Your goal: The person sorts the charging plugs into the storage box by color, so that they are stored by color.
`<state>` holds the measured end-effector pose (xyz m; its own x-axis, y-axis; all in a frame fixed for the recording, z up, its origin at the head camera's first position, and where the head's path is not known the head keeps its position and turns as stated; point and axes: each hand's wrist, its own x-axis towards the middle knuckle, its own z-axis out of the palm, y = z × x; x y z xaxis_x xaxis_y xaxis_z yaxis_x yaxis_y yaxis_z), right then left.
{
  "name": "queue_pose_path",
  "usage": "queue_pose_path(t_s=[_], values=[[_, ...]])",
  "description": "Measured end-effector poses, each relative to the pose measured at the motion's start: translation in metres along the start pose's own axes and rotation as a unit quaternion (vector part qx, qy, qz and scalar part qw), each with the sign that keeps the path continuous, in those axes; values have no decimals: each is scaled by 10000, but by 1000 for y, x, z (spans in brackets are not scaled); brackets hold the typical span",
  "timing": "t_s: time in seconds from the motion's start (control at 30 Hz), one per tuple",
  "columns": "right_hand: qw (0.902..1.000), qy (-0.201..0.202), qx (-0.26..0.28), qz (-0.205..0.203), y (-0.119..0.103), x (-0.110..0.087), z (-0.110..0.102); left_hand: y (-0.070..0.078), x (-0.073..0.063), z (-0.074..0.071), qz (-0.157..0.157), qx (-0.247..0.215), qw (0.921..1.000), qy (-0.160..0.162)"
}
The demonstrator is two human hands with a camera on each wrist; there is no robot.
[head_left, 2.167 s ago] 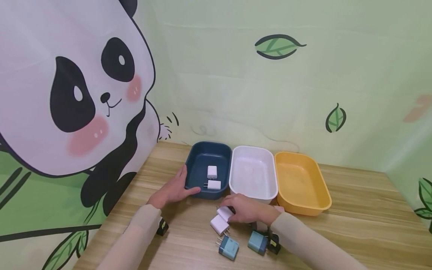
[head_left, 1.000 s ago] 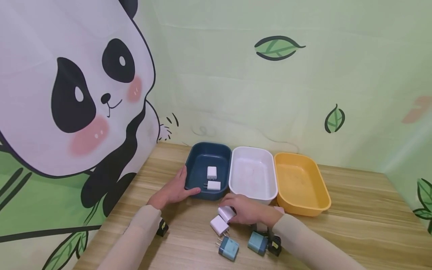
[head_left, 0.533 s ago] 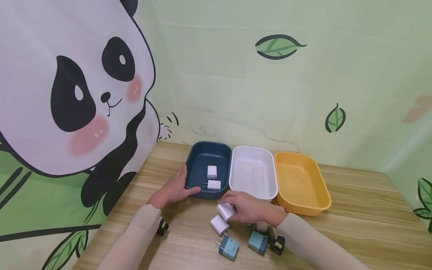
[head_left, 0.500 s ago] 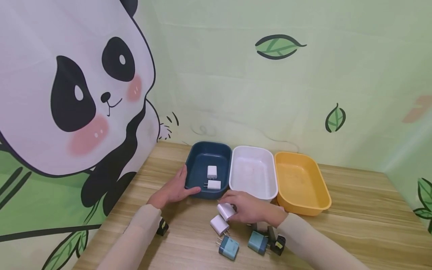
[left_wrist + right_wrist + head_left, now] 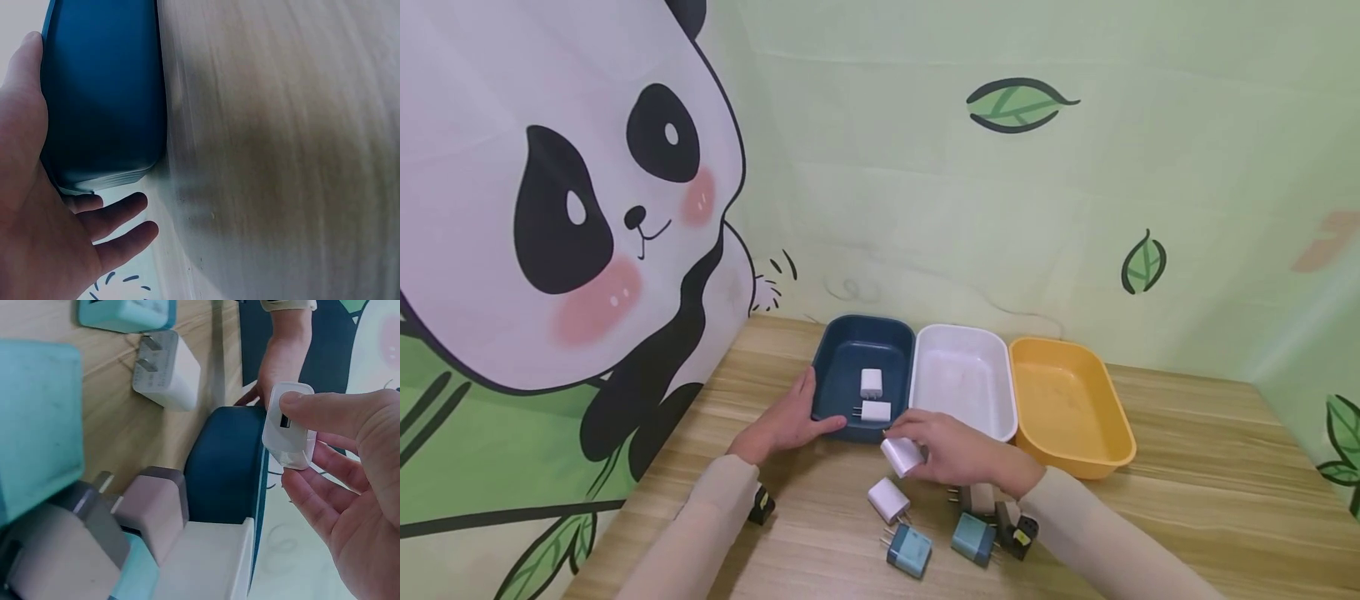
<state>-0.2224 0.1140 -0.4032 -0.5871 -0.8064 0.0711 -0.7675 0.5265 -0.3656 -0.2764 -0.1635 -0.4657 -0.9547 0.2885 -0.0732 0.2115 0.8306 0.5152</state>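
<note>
Between thumb and fingers my right hand (image 5: 966,450) pinches a white USB wall charger (image 5: 902,456), raised off the table just before the blue and white trays. In the right wrist view, the thumb presses beside the USB slot of this charger (image 5: 289,428). My left hand (image 5: 782,421) rests against the near left corner of the dark blue tray (image 5: 827,354), thumb along its rim. The left wrist view has its other fingers spread and fairly straight. Two white chargers (image 5: 876,411) lie inside that tray. Another white charger (image 5: 889,500) lies on the table below my right hand.
A white tray (image 5: 964,337) and a yellow tray (image 5: 1071,358) stand right of the blue one. Two blue-teal chargers (image 5: 909,550) lie near the front. Pinkish and grey-brown chargers (image 5: 979,498) sit beneath my right wrist. A panda-print cloth (image 5: 865,167) hangs behind.
My right hand has lifted the white charger from beside the other white one, up and slightly toward the trays. The left hand has stayed at the blue tray.
</note>
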Motion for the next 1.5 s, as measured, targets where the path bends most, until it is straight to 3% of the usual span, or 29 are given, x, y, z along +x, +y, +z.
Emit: queue_pose_path(t_s=[0.73,1.0,1.5], values=[[9968,264,-12,754,19,15,-13,-1,2,2,23,51,10000,16],[9968,351,-171,693,23,25,-20,-4,1,2,256,-44,9996,103],[9970,480,-215,573,37,45,-17,-3,1,1,141,-72,9999,31]])
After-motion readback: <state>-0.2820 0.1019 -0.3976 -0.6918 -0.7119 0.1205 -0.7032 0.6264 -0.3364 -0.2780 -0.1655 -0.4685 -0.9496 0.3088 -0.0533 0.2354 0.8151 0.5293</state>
